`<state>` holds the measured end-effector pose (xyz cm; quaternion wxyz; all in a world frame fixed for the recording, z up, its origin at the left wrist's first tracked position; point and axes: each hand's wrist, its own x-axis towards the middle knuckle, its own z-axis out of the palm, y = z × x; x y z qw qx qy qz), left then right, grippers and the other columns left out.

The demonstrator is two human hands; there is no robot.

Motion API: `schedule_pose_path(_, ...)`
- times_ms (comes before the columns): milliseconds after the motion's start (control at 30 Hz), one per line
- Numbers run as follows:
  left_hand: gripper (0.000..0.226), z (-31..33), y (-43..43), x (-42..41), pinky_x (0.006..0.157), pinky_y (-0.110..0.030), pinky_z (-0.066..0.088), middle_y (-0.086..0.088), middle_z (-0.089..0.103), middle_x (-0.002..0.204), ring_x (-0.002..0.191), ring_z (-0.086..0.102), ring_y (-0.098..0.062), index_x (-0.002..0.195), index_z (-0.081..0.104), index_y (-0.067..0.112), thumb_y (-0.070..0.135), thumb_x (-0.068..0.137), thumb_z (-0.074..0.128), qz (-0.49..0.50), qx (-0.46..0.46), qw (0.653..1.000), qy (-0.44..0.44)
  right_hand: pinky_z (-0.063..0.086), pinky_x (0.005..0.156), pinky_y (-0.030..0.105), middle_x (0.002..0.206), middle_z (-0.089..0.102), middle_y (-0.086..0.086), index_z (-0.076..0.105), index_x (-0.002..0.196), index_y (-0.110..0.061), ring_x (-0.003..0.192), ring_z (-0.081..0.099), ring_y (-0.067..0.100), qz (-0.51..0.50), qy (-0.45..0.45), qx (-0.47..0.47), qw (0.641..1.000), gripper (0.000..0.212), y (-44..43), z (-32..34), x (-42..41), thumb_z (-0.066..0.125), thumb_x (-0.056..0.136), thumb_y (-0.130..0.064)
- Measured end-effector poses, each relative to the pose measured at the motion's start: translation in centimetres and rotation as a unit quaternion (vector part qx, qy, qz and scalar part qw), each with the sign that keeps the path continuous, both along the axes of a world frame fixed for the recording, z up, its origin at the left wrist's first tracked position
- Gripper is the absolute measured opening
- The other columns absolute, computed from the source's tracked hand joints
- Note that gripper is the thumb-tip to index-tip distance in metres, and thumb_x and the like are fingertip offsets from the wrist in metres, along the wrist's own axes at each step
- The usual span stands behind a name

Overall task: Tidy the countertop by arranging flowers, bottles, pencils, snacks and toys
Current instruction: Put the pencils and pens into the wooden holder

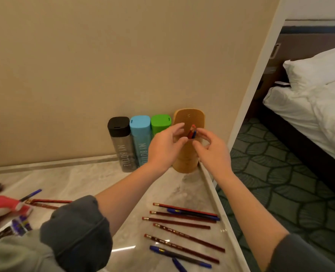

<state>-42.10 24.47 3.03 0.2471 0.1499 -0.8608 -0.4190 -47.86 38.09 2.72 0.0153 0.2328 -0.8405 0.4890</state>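
Three bottles [140, 134] sit lined up at the wall right beside the tan holder [188, 116], your left grip [165, 143] blocking most of the green one, and it and your right grip [210, 146] both pinch a small bunch of red and blue pencils [191, 132] at the holder's front, loose pencils [182, 222] littering the worktop [103, 179] nearer you.

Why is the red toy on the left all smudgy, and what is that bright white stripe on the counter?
In the head view the red and white plush toy sits at the frame's edge, smeared, probably by camera motion; the white stripe is glare, light mirrored in the glossy marble countertop; the wide lens also makes the black-capped clear bottle seem to lean.
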Motion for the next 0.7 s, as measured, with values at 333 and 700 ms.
schedule_pose_path(333,0.033,-7.4,1.9,10.3,0.074,-0.014,0.046,0.020,0.062,0.104,0.094,0.058,0.006,0.117,0.059,0.036,0.027,0.087,0.067,0.051,0.085,0.994,-0.045,0.047,0.082,0.016,0.103,0.064,-0.022,0.061,0.117,-0.039,0.092,0.056,-0.006,0.094,-0.045,0.170,0.980,0.030,2.7,-7.7,8.6,0.064,0.087,-0.039)
schedule_pose_path(700,0.031,-11.7,4.5,15.3,0.081,-0.015,0.050,0.021,0.060,0.101,0.092,0.058,0.005,0.107,0.058,0.042,0.018,0.087,0.063,0.052,0.069,0.987,-0.136,0.043,0.098,0.028,0.124,0.060,-0.009,0.057,0.127,-0.031,0.112,0.053,0.010,0.137,0.031,0.347,0.928,0.034,4.4,-9.2,10.2,0.056,0.093,-0.031)
